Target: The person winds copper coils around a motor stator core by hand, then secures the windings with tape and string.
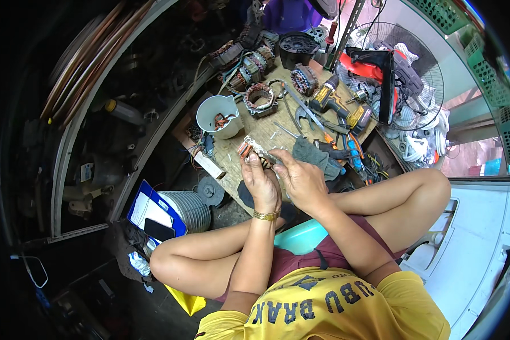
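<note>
Over the near part of the wooden work board (pixel 232 150), my left hand (pixel 262 190) grips a motor stator (pixel 249 147) with copper windings and white lacing. My right hand (pixel 301 180) is closed with thumb and fingers at the stator's right side. Whether a small tool or thread is in those fingers is too small to tell. Just beyond stands a white plastic pail (pixel 230 126) with copper scraps inside. Another round stator (pixel 260 101) lies flat to the right of the pail. A grey-green cloth (pixel 314 157) rests right of my right hand.
A yellow-black cordless drill (pixel 330 102), a hacksaw (pixel 304 107) and several hand tools crowd the board's right side. More stators (pixel 254 67) line the far left edge. A fan guard (pixel 430 73) stands at far right. A phone (pixel 159 229) lies at left on a blue-edged container.
</note>
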Motion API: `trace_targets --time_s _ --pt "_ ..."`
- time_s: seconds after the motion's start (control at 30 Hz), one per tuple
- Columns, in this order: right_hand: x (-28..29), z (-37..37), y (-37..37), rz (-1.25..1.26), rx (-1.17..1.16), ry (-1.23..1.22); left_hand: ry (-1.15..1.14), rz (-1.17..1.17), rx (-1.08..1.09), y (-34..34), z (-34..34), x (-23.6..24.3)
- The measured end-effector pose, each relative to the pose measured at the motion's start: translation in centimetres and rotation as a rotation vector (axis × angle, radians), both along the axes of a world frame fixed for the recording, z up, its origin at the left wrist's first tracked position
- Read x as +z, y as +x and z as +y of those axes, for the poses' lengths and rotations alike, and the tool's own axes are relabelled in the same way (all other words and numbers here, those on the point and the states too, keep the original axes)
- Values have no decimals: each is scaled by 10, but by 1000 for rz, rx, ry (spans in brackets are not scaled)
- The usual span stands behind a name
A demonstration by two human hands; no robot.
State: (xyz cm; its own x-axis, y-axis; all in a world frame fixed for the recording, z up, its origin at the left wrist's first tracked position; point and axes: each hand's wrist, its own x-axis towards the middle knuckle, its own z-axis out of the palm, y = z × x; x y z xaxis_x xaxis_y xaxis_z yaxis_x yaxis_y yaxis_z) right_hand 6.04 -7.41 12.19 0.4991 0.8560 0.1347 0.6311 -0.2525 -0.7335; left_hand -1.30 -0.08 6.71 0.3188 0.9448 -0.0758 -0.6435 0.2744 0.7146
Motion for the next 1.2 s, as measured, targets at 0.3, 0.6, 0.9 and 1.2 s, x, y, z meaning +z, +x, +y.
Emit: trace_targets --time_s 0.3,0.6,0.9,1.2 --pt "-12 10 13 372 125 -88 -105 59 132 -2 6 -1" --pt "-23 9 32 738 77 54 -227 -56 -190 -18 19 4" --pt "5 -8 27 225 56 -78 -231 -131 -284 -18 15 18" --pt "-1 -6 29 442 78 -9 -268 -157 -345 -17 10 10"
